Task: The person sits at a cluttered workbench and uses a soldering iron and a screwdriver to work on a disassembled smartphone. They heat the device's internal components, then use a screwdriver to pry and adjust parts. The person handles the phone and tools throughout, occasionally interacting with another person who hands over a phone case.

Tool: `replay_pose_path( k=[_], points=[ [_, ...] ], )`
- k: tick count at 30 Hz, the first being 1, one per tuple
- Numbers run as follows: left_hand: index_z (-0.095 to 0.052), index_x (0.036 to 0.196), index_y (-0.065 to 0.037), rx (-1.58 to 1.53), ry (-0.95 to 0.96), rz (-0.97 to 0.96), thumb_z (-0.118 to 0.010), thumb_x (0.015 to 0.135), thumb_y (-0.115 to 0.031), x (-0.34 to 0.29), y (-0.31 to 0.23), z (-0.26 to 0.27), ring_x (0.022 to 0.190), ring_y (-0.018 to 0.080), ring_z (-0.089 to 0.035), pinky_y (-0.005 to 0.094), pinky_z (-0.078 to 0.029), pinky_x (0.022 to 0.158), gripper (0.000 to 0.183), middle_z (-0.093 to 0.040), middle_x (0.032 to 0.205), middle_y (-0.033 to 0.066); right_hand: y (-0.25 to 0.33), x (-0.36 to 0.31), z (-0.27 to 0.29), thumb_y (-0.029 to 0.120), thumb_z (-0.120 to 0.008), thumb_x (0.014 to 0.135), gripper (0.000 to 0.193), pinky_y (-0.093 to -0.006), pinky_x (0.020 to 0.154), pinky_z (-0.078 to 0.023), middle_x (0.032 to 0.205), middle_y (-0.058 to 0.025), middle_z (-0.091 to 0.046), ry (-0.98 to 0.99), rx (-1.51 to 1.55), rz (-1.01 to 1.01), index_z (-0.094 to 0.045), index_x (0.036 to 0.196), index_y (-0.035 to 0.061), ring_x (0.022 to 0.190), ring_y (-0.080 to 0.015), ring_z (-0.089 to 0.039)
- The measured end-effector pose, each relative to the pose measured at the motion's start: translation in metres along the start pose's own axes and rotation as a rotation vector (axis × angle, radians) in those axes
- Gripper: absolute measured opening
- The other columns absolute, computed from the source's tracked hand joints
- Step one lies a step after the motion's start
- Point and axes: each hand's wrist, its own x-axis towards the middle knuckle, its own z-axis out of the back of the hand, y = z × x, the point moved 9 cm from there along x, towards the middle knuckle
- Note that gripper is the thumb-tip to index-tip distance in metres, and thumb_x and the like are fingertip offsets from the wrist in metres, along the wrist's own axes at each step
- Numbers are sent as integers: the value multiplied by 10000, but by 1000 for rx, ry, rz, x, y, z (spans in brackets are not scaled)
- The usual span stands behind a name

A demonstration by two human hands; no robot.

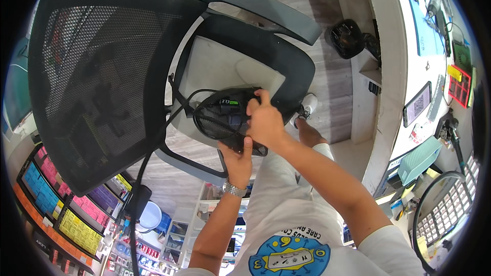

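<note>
A black mesh pouch (207,125) with a round, wire-like opening sits on the grey cushion (220,64) of an office chair. Inside it lie dark items, one a black block with a green mark (229,103). My left hand (238,159), a metal watch on its wrist, grips the pouch's near edge; the thumb shows in front and the other fingers are hidden. At the pouch's right rim my right hand (264,123) has its fingers bent over the edge, holding it. A thick black cable (144,166) runs beside the pouch and down the chair's left side.
The chair's mesh backrest (102,76) stands at the left, with armrests (266,7) on the far and near sides. To the right is a white counter (391,97) holding a phone-like screen (418,104). A black bin-like object (346,38) stands on the floor. Colourful card racks (79,230) fill the lower left.
</note>
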Motion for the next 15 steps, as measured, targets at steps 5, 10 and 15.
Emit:
replay_pose_path(
  k=[5,10,15],
  points=[
    [-224,1531,-76,-121,-40,-19,-907,896,-39,-7,-14,-6,1404,296,-483,435,-522,1096,934,-356,1578,177,-60,-4,30,74,-888,794,459,-498,937,-590,1323,-248,-603,-213,179,-204,-644,1178,11,1113,-449,-705],
    [-271,1482,-108,-24,21,-241,-950,840,-49,-5,-24,-17,1427,321,-459,476,-519,1102,936,-320,1586,190,-85,8,38,26,-833,784,501,-497,1005,-566,1264,-263,-629,-223,124,-191,-657,1253,24,1159,-481,-668],
    [-354,1545,-89,437,-78,-334,-979,843,-172,30,-57,-9,1337,328,-483,463,-521,1058,943,-338,1484,181,-109,5,36,-15,-789,775,368,-491,972,-573,1178,-237,-673,-251,127,-175,-730,1130,61,1105,-460,-684]
  ],
)
